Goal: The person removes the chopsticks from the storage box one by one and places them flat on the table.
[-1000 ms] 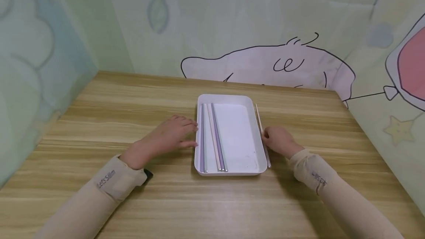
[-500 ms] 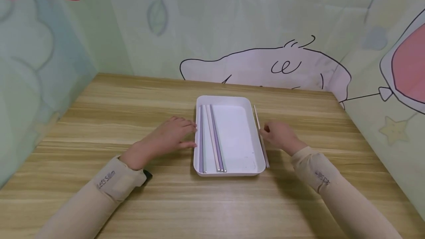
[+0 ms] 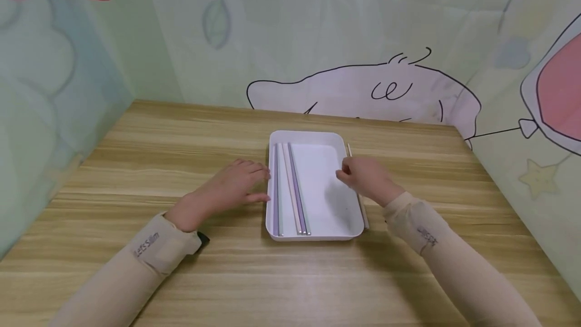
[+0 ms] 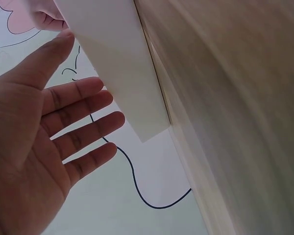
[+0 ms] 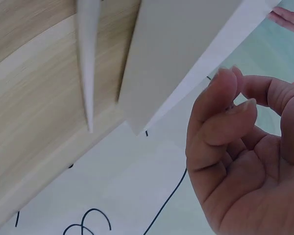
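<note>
Loosely aligned chopsticks [image 3: 292, 188], purple, pink, mint, in white tray [image 3: 323, 180], left grip [image 3: 229, 185] spread, right grip [image 3: 368, 178] curled inward.

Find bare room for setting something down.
Free: the white tray right of its chopsticks, partly under the right hand; the near tabletop between the sleeves and tray. Crowded: the tray's left side, by the left hand, and outside its right wall, where a lone chopstick lies.
</note>
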`<state>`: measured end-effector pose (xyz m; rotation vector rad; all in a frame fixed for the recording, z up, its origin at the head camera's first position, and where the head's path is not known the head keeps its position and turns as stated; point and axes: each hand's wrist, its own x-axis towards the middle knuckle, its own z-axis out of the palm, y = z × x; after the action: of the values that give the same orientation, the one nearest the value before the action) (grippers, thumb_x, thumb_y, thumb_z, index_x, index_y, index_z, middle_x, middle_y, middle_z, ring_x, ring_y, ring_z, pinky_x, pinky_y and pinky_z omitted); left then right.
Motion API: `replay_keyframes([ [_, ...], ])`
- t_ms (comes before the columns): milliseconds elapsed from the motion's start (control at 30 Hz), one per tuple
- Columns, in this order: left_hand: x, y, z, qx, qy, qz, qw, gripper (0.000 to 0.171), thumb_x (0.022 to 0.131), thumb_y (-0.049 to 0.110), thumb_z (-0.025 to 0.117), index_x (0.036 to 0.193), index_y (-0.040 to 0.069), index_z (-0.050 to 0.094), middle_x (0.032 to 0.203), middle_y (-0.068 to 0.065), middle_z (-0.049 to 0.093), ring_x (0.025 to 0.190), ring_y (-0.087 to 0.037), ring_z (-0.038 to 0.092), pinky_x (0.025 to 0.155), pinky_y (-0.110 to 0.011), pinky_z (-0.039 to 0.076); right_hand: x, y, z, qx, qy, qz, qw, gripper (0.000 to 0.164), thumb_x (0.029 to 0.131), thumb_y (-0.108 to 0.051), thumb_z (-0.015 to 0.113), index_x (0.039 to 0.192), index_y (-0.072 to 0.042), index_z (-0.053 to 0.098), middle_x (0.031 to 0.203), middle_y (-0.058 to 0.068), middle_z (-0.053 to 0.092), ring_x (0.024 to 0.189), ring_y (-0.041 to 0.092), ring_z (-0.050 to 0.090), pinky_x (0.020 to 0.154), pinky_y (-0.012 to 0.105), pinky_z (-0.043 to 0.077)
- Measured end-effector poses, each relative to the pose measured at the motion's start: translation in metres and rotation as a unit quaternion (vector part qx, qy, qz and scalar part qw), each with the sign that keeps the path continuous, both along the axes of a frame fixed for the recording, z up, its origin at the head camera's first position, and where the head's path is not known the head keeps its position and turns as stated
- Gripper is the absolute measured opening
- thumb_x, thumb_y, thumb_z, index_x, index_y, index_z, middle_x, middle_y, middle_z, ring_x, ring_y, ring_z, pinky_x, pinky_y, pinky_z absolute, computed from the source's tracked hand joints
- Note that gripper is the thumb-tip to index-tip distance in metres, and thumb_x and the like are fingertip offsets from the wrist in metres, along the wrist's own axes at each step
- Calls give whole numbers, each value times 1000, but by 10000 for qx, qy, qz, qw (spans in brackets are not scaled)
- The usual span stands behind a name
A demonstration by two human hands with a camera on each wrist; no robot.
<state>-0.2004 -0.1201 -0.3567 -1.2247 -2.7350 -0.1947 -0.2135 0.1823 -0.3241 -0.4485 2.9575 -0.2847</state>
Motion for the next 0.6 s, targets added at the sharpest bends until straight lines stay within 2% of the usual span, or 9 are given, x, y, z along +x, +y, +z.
replay_keyframes([
  [267,-1,0,-1,72,-44,-14,10000,50,87,42,66,116,1,64,122,-14,65,116,-31,59,104,-51,44,-2,-23,-6,-20,24,277,9996,24,93,-22,55,74,-8,57,62,-1,49,57,12,43,52,22,32],
  [600,-2,0,0,195,-44,-61,9998,47,87,40,68,113,1,65,118,-13,65,114,-31,60,104,-49,44,-1,-48,-16,-88,-447,482,9978,23,93,-21,54,74,-9,59,66,2,64,57,11,48,51,21,35],
])
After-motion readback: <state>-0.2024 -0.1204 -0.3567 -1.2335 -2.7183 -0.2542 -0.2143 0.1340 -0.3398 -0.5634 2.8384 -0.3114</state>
